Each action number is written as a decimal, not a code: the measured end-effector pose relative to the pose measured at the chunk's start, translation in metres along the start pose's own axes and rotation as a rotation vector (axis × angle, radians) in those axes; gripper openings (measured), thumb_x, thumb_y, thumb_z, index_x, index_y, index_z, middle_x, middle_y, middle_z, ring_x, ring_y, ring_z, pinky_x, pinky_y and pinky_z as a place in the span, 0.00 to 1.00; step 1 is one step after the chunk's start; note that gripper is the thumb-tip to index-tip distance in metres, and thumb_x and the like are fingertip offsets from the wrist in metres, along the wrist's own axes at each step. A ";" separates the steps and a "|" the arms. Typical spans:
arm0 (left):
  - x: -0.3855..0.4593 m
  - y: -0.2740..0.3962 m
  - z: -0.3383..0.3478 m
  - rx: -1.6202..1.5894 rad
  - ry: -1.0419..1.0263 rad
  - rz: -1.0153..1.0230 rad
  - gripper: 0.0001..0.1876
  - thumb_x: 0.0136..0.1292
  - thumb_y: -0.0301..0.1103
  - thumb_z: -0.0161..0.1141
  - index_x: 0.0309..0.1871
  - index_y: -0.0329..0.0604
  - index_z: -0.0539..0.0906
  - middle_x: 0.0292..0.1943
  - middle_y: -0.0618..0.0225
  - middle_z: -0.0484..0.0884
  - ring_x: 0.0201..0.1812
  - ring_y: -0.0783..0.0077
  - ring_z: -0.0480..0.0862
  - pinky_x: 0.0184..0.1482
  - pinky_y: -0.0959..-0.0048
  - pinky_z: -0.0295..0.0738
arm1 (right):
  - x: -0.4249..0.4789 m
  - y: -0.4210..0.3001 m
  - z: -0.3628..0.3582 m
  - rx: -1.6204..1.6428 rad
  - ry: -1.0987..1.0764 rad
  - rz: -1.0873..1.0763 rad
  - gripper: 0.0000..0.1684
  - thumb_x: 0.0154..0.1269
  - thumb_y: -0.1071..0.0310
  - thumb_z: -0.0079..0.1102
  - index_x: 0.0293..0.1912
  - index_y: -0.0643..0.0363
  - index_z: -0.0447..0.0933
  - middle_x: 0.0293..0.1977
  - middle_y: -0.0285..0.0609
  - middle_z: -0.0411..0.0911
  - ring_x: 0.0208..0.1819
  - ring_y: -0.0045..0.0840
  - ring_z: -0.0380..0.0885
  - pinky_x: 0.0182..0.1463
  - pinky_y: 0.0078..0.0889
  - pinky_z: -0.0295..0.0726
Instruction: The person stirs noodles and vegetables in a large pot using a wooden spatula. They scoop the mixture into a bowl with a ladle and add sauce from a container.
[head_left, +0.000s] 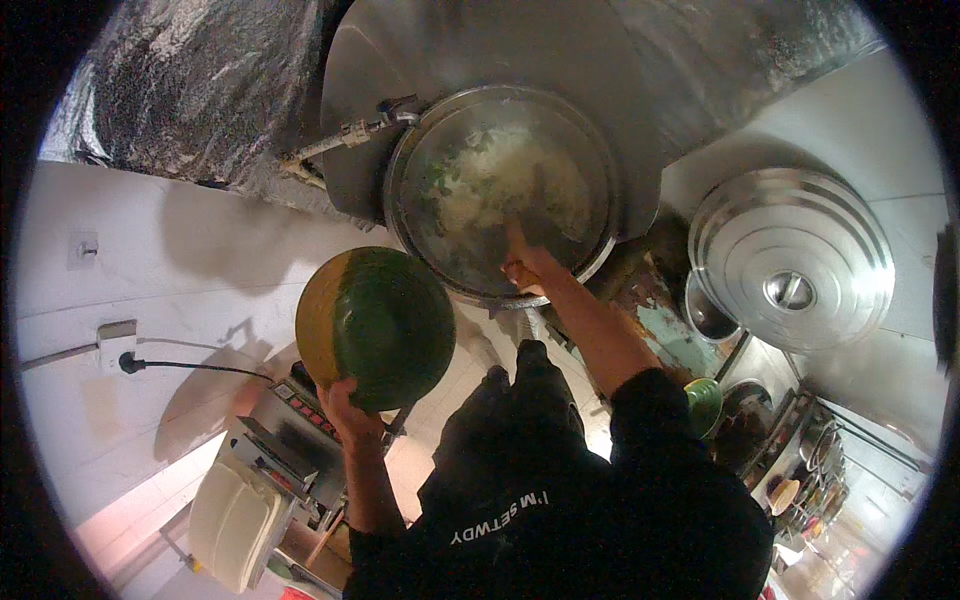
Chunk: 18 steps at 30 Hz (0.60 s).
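Steam blurs a large round metal pot (502, 187) before me, which holds pale food with green bits. Over its near side is my right hand (529, 266), closed around the handle of a utensil whose far end is lost in the steam. At the lower left my left hand (351, 405) grips the rim of a large round green and yellow-brown bowl (390, 330). This bowl is beside the pot's near left edge; its inside cannot be made out clearly.
A tap (352, 135) reaches toward the pot's left rim. To the right stands a round metal lid (791, 247), with a smaller green bowl (703, 405) below it. A plugged cable (202, 367) runs along the left wall to a metal appliance (296, 431).
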<state>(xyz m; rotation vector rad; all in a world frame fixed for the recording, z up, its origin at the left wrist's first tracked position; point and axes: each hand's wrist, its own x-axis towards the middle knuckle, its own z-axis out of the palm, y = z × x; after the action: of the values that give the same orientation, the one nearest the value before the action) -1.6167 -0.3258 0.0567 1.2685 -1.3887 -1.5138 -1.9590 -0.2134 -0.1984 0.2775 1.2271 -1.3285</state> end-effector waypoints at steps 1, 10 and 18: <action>0.002 0.005 0.003 0.051 -0.003 0.077 0.12 0.54 0.29 0.59 0.42 0.37 0.76 0.47 0.55 0.78 0.47 0.56 0.79 0.49 0.64 0.75 | -0.006 -0.006 0.004 0.018 -0.025 -0.036 0.26 0.68 0.44 0.58 0.29 0.59 0.79 0.22 0.44 0.77 0.18 0.27 0.73 0.19 0.37 0.70; 0.018 -0.009 0.000 0.164 -0.098 0.208 0.16 0.60 0.35 0.56 0.49 0.37 0.78 0.50 0.59 0.80 0.49 0.60 0.82 0.52 0.61 0.79 | -0.161 0.026 -0.023 -0.108 -0.151 -0.085 0.16 0.69 0.59 0.58 0.31 0.61 0.77 0.20 0.38 0.74 0.14 0.20 0.70 0.17 0.28 0.68; 0.030 -0.002 0.002 -0.511 -0.044 -0.141 0.17 0.54 0.27 0.51 0.50 0.41 0.76 0.47 0.64 0.79 0.48 0.65 0.82 0.52 0.65 0.81 | -0.263 0.010 0.001 -0.075 -0.029 -0.089 0.09 0.71 0.62 0.57 0.44 0.58 0.73 0.21 0.42 0.77 0.14 0.21 0.72 0.16 0.25 0.71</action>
<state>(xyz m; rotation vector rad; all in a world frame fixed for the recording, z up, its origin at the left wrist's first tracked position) -1.6262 -0.3528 0.0487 1.0271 -0.8652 -1.8513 -1.8906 -0.0599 0.0040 0.1517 1.2743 -1.3550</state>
